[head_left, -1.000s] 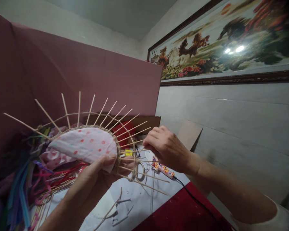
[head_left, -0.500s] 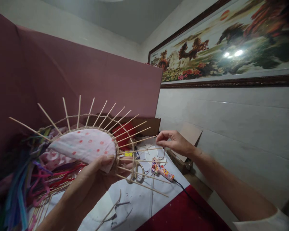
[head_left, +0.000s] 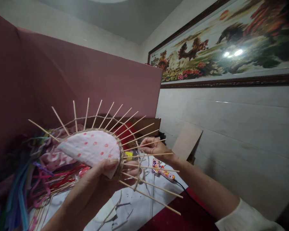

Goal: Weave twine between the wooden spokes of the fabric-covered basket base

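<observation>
My left hand (head_left: 106, 171) grips the lower right edge of a half-round piece (head_left: 91, 146) covered in white cloth with pink dots, thumb on top and fingers underneath. Twine is wound along its curved rim, and thin wooden sticks (head_left: 142, 131) fan outward from it. A looser line of twine (head_left: 96, 117) runs from stick to stick farther out. Behind the right-hand sticks, my right hand (head_left: 153, 146) has its thumb and forefinger pinched together at this outer twine. The sticks partly cover its fingers.
A flower-patterned glue gun (head_left: 162, 170) with a black cord lies on the white table covering. Pipe cleaners (head_left: 16, 195) and pink cloth (head_left: 55, 157) are heaped at left. Twine scraps (head_left: 118, 205) lie in front, a red cloth (head_left: 168, 215) at the near edge. A pink panel (head_left: 91, 77) stands behind.
My right hand has moved left, from beyond the stick tips to the outer twine behind the sticks. My left hand has shifted the half-round piece slightly right and turned it a little.
</observation>
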Demonstrator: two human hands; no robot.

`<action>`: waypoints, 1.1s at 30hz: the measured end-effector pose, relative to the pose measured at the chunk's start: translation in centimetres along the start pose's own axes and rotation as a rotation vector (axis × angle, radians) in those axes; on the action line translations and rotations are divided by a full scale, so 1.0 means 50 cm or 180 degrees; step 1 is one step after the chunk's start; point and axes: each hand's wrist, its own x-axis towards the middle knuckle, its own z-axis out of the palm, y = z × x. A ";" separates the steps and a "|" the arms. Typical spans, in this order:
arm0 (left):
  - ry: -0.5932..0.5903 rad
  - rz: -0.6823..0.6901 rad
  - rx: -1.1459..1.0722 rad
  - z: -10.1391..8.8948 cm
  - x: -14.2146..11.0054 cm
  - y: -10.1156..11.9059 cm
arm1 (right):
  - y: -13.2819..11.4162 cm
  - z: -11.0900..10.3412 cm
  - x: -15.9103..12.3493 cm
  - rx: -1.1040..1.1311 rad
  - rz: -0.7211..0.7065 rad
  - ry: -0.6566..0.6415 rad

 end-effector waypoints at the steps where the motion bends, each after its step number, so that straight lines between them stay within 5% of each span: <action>1: -0.0050 -0.0011 0.0035 0.001 0.000 0.000 | 0.001 0.004 0.004 -0.0007 0.0013 0.0050; 13: 0.0006 0.0058 0.0217 -0.016 0.008 -0.004 | 0.013 0.015 -0.003 0.0098 0.0151 -0.0163; 17: 0.0135 0.0029 0.0201 -0.014 0.009 0.001 | 0.035 -0.010 -0.014 -0.0786 0.0387 0.0145; 22: 0.0195 0.0050 0.0334 -0.013 0.010 0.014 | 0.114 -0.099 -0.045 -0.1884 0.0796 0.0632; 27: 0.0198 0.0130 0.0356 -0.025 0.014 0.019 | 0.185 -0.154 -0.104 -0.2526 0.1172 0.0292; 33: 0.0148 0.0197 0.0422 -0.030 0.017 0.013 | 0.215 -0.136 -0.140 -0.2943 0.1268 -0.0073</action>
